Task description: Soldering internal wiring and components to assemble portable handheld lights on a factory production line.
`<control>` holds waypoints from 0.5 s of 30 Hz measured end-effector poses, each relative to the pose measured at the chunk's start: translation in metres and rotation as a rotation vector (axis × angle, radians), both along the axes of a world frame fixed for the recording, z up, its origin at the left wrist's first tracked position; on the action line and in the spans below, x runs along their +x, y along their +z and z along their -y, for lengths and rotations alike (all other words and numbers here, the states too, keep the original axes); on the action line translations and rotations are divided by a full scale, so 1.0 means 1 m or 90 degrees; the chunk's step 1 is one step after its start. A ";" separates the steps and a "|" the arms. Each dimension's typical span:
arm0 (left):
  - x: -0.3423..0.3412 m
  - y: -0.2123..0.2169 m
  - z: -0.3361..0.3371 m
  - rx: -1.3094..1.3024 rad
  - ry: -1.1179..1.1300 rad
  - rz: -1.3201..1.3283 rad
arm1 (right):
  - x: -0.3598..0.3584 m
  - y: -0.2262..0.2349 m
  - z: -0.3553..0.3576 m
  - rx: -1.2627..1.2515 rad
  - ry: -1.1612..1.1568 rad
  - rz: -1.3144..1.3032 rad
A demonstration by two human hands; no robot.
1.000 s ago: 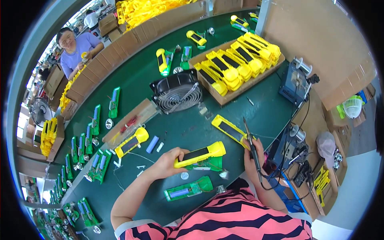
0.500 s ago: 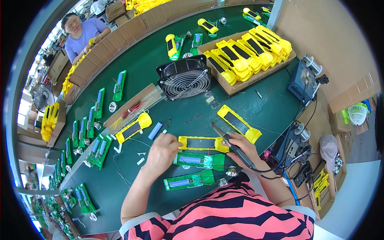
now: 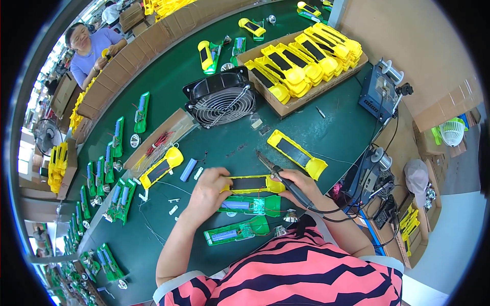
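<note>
My left hand [image 3: 206, 191] is closed on the left end of a yellow flashlight casing [image 3: 250, 184] with a dark panel inside. In my right hand [image 3: 302, 184] is a soldering iron [image 3: 291, 186]. Its metal tip points up and left above the casing, apart from it, and the right fingers are close to the casing's right end. Just below lie two green casing halves, an upper one [image 3: 270, 206] and a lower one [image 3: 255, 227], each with a blue battery and circuit board. Two shiny reflectors [image 3: 291, 216] sit beside them.
More yellow casings lie right [image 3: 297, 154] and left [image 3: 161, 168], near a loose blue battery [image 3: 189, 170]. Behind are a black fan [image 3: 222, 99] and a cardboard box [image 3: 286, 109] of yellow casings. Soldering station [image 3: 376, 94] at right; green assemblies [image 3: 122, 201] at left; a person [image 3: 92, 53] sits beyond.
The whole view has shifted slightly, so bench items appear farther left. My left hand still grips the casing's end, and a small white part beside the loose battery has come into sight.
</note>
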State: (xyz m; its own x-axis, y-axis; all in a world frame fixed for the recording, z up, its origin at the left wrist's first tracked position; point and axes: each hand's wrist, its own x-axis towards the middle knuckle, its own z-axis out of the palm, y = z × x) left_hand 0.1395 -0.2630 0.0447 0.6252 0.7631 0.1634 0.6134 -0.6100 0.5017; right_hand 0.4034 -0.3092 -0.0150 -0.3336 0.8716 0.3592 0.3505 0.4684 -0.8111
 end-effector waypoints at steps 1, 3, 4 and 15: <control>0.003 0.007 -0.002 -0.030 0.036 0.044 | 0.001 -0.002 0.000 0.016 -0.004 0.001; -0.005 0.011 -0.008 -0.039 0.037 -0.002 | 0.002 -0.003 0.003 0.032 -0.005 0.000; -0.007 0.013 -0.010 -0.104 -0.014 -0.026 | 0.004 -0.002 0.004 0.040 0.006 0.023; -0.005 0.013 0.013 -0.117 -0.084 -0.187 | 0.008 0.000 0.014 0.083 -0.048 0.016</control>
State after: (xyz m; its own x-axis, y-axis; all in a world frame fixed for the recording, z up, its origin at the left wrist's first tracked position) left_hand 0.1349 -0.2756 0.0572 0.7201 0.6727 -0.1702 0.6697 -0.6096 0.4242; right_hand 0.4111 -0.3230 -0.0146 -0.2792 0.8414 0.4626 0.4085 0.5401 -0.7358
